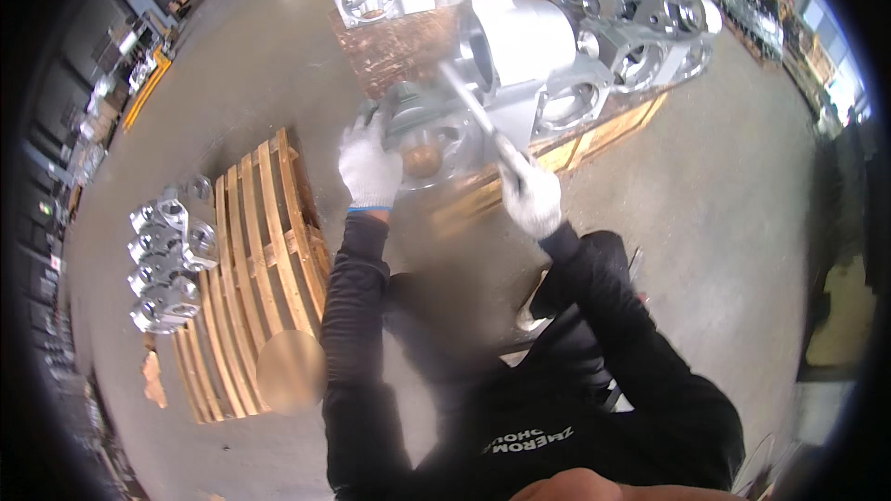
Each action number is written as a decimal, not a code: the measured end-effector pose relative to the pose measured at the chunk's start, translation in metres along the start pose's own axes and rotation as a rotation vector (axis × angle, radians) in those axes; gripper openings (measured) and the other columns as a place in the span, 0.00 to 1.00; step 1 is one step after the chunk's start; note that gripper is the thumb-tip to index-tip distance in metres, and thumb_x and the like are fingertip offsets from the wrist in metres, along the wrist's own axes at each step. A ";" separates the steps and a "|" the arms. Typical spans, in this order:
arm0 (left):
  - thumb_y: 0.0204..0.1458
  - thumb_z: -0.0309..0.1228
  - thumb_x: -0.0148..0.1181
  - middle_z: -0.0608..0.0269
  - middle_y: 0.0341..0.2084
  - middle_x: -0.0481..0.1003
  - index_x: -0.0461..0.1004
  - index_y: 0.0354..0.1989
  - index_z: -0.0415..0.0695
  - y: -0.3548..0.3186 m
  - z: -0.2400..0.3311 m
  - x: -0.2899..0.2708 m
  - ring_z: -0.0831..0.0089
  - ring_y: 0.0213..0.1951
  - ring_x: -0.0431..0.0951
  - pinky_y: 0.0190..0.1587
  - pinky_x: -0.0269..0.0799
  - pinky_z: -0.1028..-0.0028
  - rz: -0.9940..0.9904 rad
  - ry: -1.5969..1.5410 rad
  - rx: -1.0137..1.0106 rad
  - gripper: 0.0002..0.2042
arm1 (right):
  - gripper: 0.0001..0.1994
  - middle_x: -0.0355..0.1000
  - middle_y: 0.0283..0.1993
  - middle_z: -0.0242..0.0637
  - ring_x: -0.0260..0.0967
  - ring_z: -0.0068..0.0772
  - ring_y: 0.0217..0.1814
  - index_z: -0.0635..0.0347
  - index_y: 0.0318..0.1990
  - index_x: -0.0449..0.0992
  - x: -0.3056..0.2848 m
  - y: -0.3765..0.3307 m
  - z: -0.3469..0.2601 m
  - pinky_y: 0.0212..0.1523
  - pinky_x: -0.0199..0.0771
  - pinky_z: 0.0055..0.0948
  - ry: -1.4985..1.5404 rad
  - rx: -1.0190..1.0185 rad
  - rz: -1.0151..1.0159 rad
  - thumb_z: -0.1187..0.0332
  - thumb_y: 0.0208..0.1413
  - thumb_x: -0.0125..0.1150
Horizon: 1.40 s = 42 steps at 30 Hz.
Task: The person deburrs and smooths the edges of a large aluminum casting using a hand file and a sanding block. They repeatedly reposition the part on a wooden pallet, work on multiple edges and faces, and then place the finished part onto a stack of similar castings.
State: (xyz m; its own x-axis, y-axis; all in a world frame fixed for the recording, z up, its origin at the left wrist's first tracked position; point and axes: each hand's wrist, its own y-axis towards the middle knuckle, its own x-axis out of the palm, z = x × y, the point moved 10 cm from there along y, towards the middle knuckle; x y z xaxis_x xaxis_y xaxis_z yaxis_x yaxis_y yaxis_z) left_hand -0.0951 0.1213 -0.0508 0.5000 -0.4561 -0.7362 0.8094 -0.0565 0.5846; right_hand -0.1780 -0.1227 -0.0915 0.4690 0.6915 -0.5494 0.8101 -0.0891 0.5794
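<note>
My left hand (369, 162), in a white knit glove, grips the left edge of a silvery metal casting (445, 144). This casting has a flange with a round opening and lies at the near end of a loaded wooden pallet. My right hand (532, 197), gloved the same way, is closed around the near end of a long, narrow, file-like tool (478, 111). The tool slants up and left across the casting. Its far tip is blurred, and I cannot tell whether it touches the metal. A large cylindrical housing (529, 37) stands just beyond it.
More metal castings (640, 23) crowd the loaded pallet (603, 134) toward the far right. An unloaded slatted pallet (260, 260) sits on the floor to my left, with several smaller castings (167, 260) beside it. Yellow bars (148, 88) lie farther off at the left.
</note>
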 end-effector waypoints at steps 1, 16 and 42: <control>0.44 0.19 0.58 0.48 0.60 0.77 0.76 0.65 0.48 0.001 0.002 -0.001 0.43 0.60 0.76 0.64 0.71 0.53 -0.002 0.042 0.007 0.33 | 0.23 0.81 0.52 0.50 0.82 0.53 0.47 0.51 0.69 0.75 -0.004 0.006 -0.008 0.45 0.81 0.36 0.042 -0.047 0.063 0.74 0.66 0.61; 0.55 0.34 0.65 0.47 0.65 0.73 0.73 0.69 0.60 -0.037 0.049 -0.010 0.41 0.62 0.72 0.65 0.70 0.51 -0.036 0.055 -0.117 0.30 | 0.21 0.81 0.43 0.51 0.78 0.28 0.34 0.53 0.67 0.77 -0.012 0.007 0.031 0.40 0.77 0.28 0.272 0.103 -0.076 0.74 0.68 0.60; 0.57 0.48 0.71 0.42 0.75 0.57 0.51 0.80 0.49 -0.089 -0.017 -0.006 0.46 0.75 0.58 0.74 0.58 0.52 0.024 -0.373 -0.260 0.46 | 0.21 0.76 0.41 0.23 0.67 0.13 0.33 0.57 0.71 0.72 0.001 -0.126 0.035 0.35 0.72 0.19 0.807 0.214 0.068 0.72 0.74 0.55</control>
State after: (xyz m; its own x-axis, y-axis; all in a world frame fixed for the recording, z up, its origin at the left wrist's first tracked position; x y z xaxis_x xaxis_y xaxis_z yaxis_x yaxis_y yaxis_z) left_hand -0.1654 0.1443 -0.1042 0.4128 -0.7459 -0.5228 0.8734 0.1613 0.4594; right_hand -0.2676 -0.1359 -0.1862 0.1892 0.9734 0.1296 0.8768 -0.2268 0.4239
